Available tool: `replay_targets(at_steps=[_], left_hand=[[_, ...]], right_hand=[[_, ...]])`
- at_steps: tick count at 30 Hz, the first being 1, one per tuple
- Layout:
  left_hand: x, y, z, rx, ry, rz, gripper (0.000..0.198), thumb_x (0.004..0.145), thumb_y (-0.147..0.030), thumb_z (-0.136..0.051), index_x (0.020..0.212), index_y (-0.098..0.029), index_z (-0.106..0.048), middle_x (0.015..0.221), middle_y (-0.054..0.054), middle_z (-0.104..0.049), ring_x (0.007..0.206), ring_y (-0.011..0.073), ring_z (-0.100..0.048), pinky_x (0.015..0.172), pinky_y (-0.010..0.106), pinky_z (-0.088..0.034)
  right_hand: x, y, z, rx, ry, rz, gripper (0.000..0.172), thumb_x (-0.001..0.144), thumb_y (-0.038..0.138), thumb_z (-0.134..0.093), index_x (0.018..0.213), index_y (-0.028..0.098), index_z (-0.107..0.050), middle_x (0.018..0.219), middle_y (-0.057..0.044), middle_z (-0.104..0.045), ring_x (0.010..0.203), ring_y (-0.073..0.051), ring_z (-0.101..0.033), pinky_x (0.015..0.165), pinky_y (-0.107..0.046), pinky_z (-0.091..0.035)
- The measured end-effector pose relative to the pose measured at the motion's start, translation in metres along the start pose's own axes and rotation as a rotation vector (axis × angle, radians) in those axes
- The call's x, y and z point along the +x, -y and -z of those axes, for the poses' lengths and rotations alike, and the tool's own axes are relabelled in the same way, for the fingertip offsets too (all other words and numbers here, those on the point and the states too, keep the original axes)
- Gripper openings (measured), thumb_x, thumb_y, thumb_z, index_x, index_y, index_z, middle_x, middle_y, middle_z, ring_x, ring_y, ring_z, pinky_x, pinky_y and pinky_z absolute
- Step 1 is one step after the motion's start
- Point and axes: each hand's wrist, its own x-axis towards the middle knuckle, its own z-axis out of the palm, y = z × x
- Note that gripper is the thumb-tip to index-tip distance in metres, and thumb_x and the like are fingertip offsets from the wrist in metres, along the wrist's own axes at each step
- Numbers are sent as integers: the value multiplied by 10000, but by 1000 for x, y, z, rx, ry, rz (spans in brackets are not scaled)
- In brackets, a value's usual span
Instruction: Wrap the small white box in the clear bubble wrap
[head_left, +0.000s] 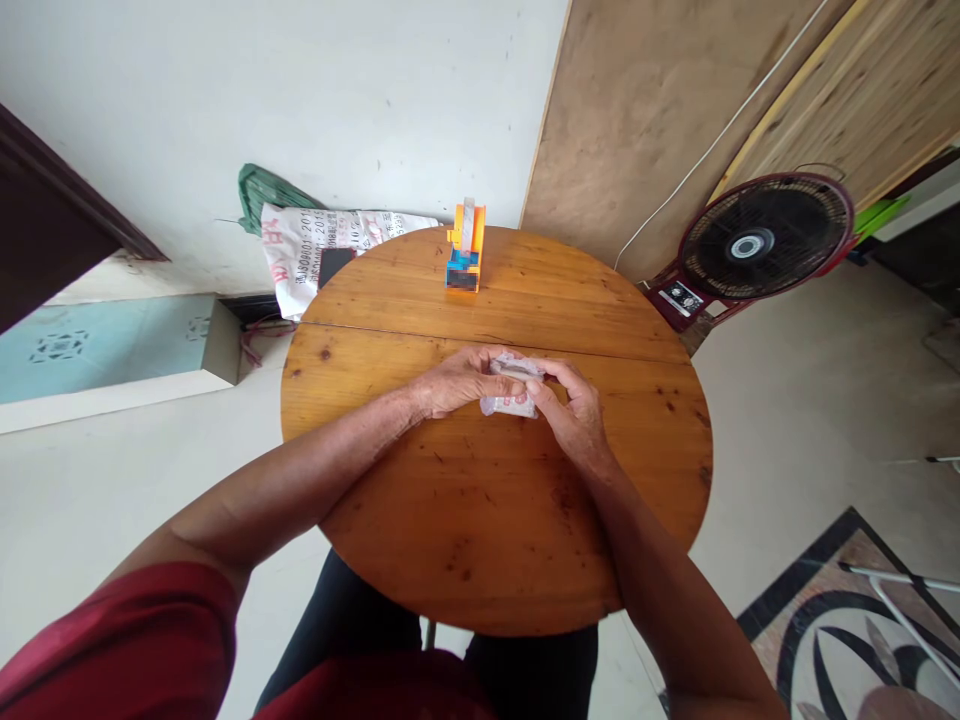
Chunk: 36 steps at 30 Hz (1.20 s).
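Note:
Over the middle of the round wooden table (465,520), both hands hold a small packet in clear bubble wrap (514,402), with whitish and reddish parts showing through. My left hand (465,385) grips its left side, thumb lying across the front. On the right, my right hand (574,405) pinches the packet's edge between thumb and fingers. The two thumbs nearly meet at the wrap. What lies inside the wrap I cannot make out. Whether the packet rests on the table is unclear.
An orange and blue tape dispenser (466,250) with a tape roll stands at the table's far edge. Behind the table lies a white printed sack (300,245), with a dark flat object (335,266) near it. A dark red fan (757,240) stands beyond the right edge.

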Motion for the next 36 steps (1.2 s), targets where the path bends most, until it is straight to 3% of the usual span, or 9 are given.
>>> replay_targets(at_steps=[15, 22, 27, 36], left_hand=[[4, 8, 4, -47, -28, 18, 423, 637, -304, -881, 982, -137, -702, 830, 10, -692, 709, 106, -592, 660, 225, -423], [3, 3, -1, -158, -104, 46, 581, 556, -197, -905, 1077, -159, -651, 938, 18, -704, 826, 137, -630, 784, 265, -454], [5, 4, -1, -246, -2, 112, 442, 581, -277, -915, 934, -129, -696, 892, 39, -715, 811, 150, -648, 774, 271, -468], [4, 8, -4, -277, 1, 85, 515, 615, -305, -914, 1068, -174, -707, 960, 33, -713, 820, 157, -661, 751, 292, -494]], right_hand=[[-1, 0, -2, -59, -8, 67, 183, 939, 368, -575, 1046, 258, -677, 1046, -63, -710, 999, -235, -656, 927, -428, -515], [-1, -3, -1, -51, -14, 23, 209, 953, 370, -546, 1077, 265, -677, 1079, -57, -711, 1027, -232, -652, 937, -415, -513], [-2, -4, 0, -41, -10, 2, 217, 954, 376, -549, 1081, 261, -682, 1072, -52, -714, 1010, -226, -655, 931, -405, -510], [-2, -8, -3, -26, -44, -25, 246, 962, 397, -530, 1112, 250, -658, 1149, -77, -716, 1054, -238, -658, 942, -421, -518]])
